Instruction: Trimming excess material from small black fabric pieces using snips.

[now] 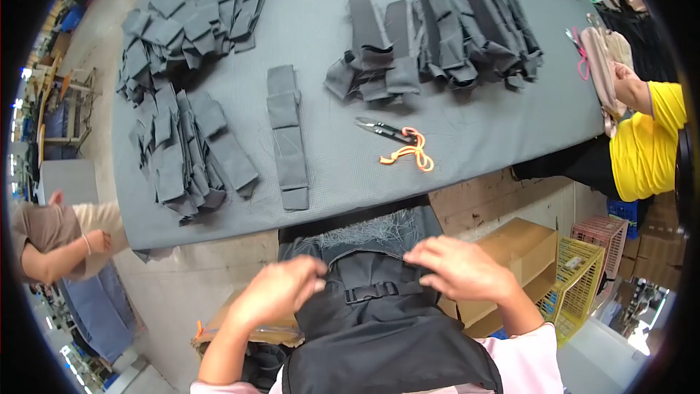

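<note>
A black fabric piece [364,321] with a plastic side-release buckle [370,292] lies against my front, below the table's near edge. My left hand [286,286] hovers at its left side, slightly blurred, fingers loosely bent and apart. On the other side, my right hand [459,266] has its fingers stretched toward the upper edge. Nothing shows in either hand. Loose grey thread ends [364,232] are gathered just beyond the buckle. On the table lie thread snips [386,131] with an orange cord and a single folded grey strip [288,138].
The grey-covered table [321,113] bears piles of folded dark strips, one at left [182,153], one at right [474,29]. At right, a person in yellow [645,146] handles pinkish fabric. Another person [62,241] stands left. Cardboard boxes [510,255] and a yellow crate [580,277] stand lower right.
</note>
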Available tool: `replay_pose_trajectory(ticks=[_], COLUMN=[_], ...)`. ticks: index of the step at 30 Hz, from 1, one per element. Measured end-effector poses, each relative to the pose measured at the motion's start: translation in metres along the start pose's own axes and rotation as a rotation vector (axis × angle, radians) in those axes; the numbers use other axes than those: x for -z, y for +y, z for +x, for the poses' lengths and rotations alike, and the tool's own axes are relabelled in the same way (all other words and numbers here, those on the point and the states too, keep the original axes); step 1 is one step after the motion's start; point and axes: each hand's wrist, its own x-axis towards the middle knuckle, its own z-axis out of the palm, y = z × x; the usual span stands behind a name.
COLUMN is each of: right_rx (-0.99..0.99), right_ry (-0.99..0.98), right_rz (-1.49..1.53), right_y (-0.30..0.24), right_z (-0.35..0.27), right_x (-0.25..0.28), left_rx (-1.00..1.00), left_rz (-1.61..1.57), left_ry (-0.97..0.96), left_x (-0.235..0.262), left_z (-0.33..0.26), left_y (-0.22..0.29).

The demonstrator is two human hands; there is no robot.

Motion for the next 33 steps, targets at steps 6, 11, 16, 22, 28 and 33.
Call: replay_pose_trajectory(ticks=[6,11,16,22,28,33], right_rx=[0.162,-0.026,-0.197,-0.203,-0.033,-0.11], right_ry=[0.674,0.803,0.716,0.616,0.748,0.563], right_rz=[-0.014,-0.23,-0.227,-0.233,1.038,1.52], right_y=[0.014,0.047,0.069,0.067,0.046,0.039], right_z=[0.092,0.134,0.144,0.142,0.121,0.139], right_x=[0.054,0.061,0.046,0.048,0.027,0.013], left_rx=[0.031,0.159,0.187,0.366,0.433,0.528], left_rz=[-0.264,-0.293,0.077,0.35,0.132,0.139], left_ry=[0.693,0.95,0.934,0.841,0.819,0.769], left_x=[0.024,0.03,0.049,0.058,0.067,0.072], left_z=[0.063,0.08,0.102,0.126,0.131,0.14], left_y=[-0.003,-0.04,-0.046,-0.061,-0.061,-0.058])
